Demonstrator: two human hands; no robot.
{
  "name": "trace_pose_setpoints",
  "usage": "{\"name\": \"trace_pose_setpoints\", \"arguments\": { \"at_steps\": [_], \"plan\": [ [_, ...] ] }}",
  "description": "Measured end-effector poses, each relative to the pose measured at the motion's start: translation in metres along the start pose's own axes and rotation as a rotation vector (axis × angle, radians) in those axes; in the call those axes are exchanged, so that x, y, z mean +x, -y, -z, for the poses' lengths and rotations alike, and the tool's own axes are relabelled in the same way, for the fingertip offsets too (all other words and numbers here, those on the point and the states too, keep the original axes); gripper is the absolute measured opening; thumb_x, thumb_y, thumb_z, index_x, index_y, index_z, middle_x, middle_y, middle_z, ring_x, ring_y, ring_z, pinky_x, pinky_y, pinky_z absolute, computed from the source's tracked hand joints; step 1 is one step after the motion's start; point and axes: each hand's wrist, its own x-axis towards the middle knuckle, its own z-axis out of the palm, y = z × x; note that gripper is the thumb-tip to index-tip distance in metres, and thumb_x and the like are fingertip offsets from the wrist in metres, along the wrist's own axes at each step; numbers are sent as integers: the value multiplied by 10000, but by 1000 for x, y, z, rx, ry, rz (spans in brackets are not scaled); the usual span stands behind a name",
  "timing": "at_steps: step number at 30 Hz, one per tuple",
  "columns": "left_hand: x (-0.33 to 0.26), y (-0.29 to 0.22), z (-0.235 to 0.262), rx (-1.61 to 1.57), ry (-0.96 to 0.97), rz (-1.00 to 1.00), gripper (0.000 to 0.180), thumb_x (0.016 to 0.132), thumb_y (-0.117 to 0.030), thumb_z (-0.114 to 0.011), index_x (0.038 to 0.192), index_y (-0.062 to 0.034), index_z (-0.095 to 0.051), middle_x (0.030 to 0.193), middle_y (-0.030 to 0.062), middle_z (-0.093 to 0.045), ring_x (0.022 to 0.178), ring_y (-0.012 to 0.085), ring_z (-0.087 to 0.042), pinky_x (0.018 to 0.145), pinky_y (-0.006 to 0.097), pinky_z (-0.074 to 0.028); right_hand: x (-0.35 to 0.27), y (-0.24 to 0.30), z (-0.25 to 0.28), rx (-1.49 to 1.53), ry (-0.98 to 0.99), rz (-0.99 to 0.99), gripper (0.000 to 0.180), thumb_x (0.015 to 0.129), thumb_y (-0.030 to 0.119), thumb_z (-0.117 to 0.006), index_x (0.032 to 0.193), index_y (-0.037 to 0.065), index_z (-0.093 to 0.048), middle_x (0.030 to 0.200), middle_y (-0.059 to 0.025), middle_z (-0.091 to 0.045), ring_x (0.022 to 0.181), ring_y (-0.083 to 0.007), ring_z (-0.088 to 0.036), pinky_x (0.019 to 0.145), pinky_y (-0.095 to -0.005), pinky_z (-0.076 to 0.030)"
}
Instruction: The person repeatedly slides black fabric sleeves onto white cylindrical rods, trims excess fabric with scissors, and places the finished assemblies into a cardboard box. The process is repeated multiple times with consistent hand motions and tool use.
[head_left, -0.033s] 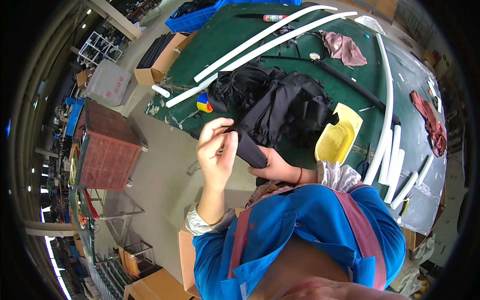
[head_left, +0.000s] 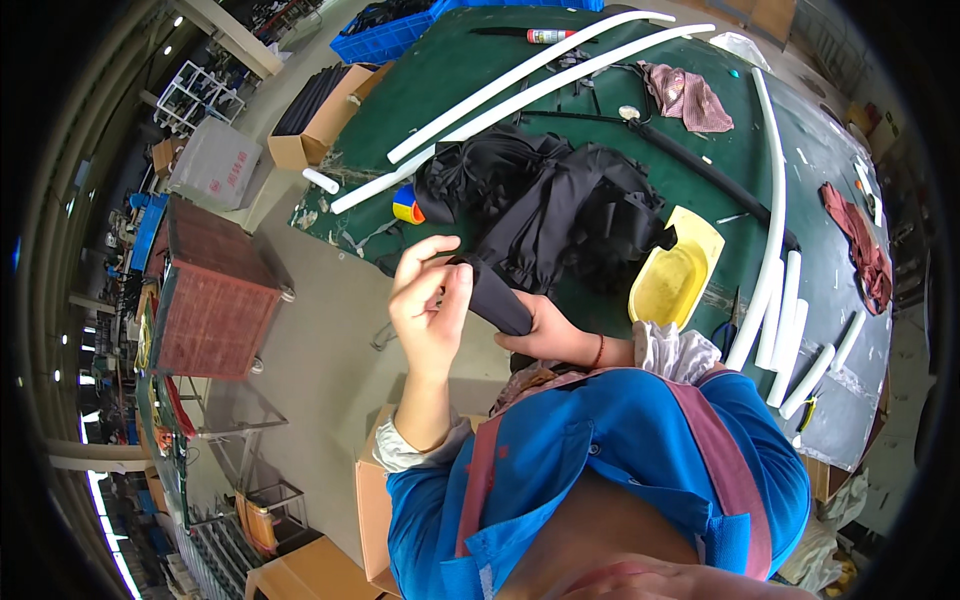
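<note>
Between my hands is a short black tube-shaped piece (head_left: 495, 300), perhaps a fabric sleeve, held above the table's near edge. My right hand (head_left: 556, 332) wraps round its lower end. At the upper end, my left hand (head_left: 428, 308) has its thumb and bent fingers at the rim, seeming to pinch it. Just beyond lies a heap of gathered black fabric (head_left: 530, 225) on the green table (head_left: 440, 90). A yellow scoop-like tray (head_left: 665, 285) sits right of the heap. A roll of blue, yellow and orange tape (head_left: 408, 207) lies at its left.
Long white tubes (head_left: 530, 85) lie across the table, with several shorter white tubes (head_left: 790, 335) at the right. Behind the heap are a black pole (head_left: 695, 165) and a pink cloth (head_left: 685, 97). Scissors (head_left: 733, 318) lie near the tray. A reddish wheeled cart (head_left: 215, 290) stands left.
My left hand has shifted very slightly to the left. The black piece and my right hand look almost the same.
</note>
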Motion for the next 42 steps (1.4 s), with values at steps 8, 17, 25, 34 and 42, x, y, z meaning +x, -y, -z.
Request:
{"name": "trace_pose_setpoints", "arguments": {
  "at_steps": [8, 17, 25, 34, 42],
  "plan": [
    [-29, 8, 16, -575, 21, 300, 280, 789, 145, -450, 1019, -10, -485, 1097, 143, -565, 941, 237, -623, 879, 370, -501, -3, -4, -4, -127, 102, 31, 245, 709, 82, -691, 891, 4, -547, 723, -140, -573, 656, -242, -584, 618, -336, -460],
    [-94, 20, 6, -268, 6, 236, 799, 743, 48, -697, 1389, -68, -241, 1137, 158, -560, 1044, 229, -575, 948, 360, -434, -3, -36, -34, -293, 284, 350, 708, 742, 258, -741, 1301, 14, -383, 1104, -244, -559, 1024, -369, -566, 852, -420, -463],
    [-175, 29, 113, 918, -278, 377, 458, 766, 30, -620, 1204, -11, -492, 1059, 202, -577, 978, 372, -572, 874, 405, -446, -12, -37, 6, -386, 417, 55, 373, 790, 218, -683, 1082, 2, -596, 1011, -177, -590, 834, -288, -626, 743, -346, -522],
    [-397, 132, 208, 1694, 7, 1190, 820, 675, -351, -761, 1366, -113, -389, 1341, 132, -468, 1213, 340, -456, 972, 606, -327, -74, -50, 119, -532, -124, -213, 264, 779, 120, -680, 1012, 2, -640, 912, -148, -626, 740, -250, -659, 681, -324, -538],
    [-222, 268, 72, 886, 117, 528, 214, 847, -162, -620, 1045, -90, -660, 931, 146, -665, 798, 323, -642, 739, 393, -518, -122, -48, 138, -593, -268, -375, 249, 791, 105, -672, 1014, 1, -637, 917, -155, -625, 745, -265, -651, 683, -330, -529]
  ]
}}
